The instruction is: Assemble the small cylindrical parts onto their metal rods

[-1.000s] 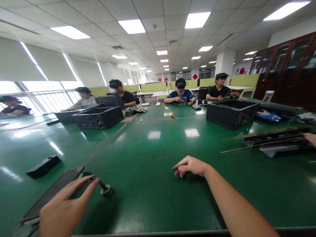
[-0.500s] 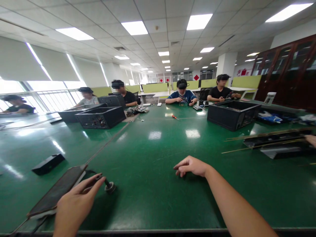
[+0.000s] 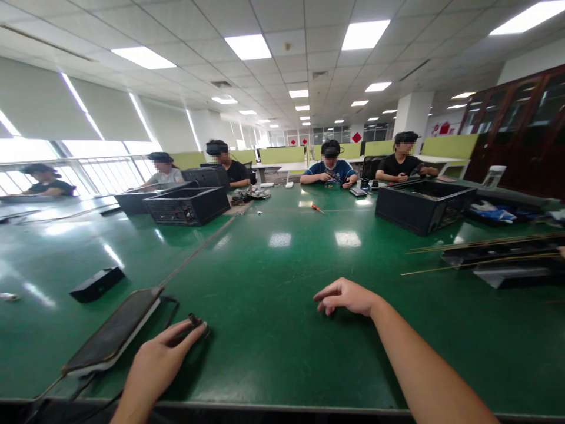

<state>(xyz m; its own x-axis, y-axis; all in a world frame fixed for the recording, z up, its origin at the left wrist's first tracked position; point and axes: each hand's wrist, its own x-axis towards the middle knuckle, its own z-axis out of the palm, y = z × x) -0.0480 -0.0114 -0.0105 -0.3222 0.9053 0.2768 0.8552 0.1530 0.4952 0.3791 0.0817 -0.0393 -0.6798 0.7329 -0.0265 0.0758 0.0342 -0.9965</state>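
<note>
Thumb and fingertips of the left hand (image 3: 161, 356) were closed on a small dark part (image 3: 194, 321) at the near left of the green worktop (image 3: 265, 335). The fingers hid most of the part; whether its base touched the surface could not be told. So narrow a pinch could have let the part twist or drop. Just left lay a dark flat slab (image 3: 115, 333) — its black cable (image 3: 176, 305) looped near the fingertips, where a sideways wrist movement could have snagged it. The right hand (image 3: 351, 296) was loosely curled, gripping nothing, and well apart from the part; it was poorly placed to catch a slip. At the right, thin rods (image 3: 424, 271) projected beyond black channels (image 3: 507, 275) — a wide forearm sweep could have displaced them. Farther off, a red-handled screwdriver (image 3: 315, 206) lay loose between the left case (image 3: 188, 209) and the right case (image 3: 404, 206); a knock could have rolled it toward the co-worker in blue (image 3: 309, 175).
</note>
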